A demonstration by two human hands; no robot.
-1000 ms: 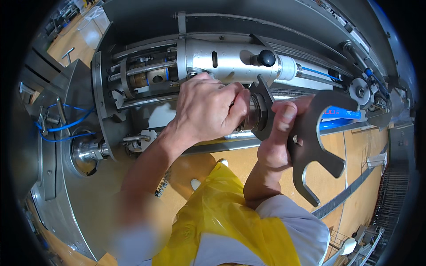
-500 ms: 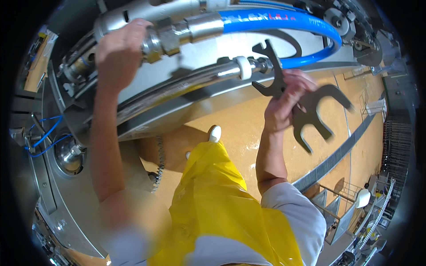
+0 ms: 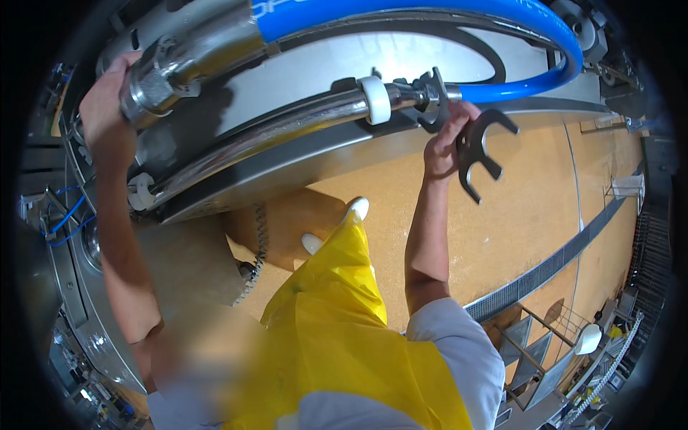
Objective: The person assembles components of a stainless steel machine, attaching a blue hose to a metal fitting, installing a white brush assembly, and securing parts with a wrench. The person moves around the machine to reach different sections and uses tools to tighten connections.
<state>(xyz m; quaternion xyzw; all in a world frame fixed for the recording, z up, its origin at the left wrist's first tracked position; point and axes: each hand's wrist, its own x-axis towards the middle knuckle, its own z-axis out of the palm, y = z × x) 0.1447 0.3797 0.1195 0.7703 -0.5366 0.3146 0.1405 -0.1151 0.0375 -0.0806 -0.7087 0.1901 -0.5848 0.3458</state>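
My left hand (image 3: 107,107) is wrapped around the far side of a metal coupling (image 3: 154,82) at the end of a thick blue hose (image 3: 401,8); most of its fingers are hidden. My right hand (image 3: 446,143) grips a flat grey spanner (image 3: 476,154) with fork-shaped jaws at both ends. The upper jaws sit at the hex fitting (image 3: 423,94) where the blue hose meets a polished metal pipe (image 3: 272,140); whether they are seated on its flats I cannot tell. A white collar (image 3: 376,100) surrounds the pipe just left of that fitting.
The pipe runs along the steel machine's front edge (image 3: 401,140). A coiled cable (image 3: 261,233) hangs down below it. A drain grating (image 3: 530,279) crosses the orange floor (image 3: 494,236). A wire rack (image 3: 537,351) stands at the lower right.
The spanner has moved up and left, its upper jaws now at the hex fitting. My left hand and the coupling appear further left and nearer. My view has shifted, and both shoes now show more fully.
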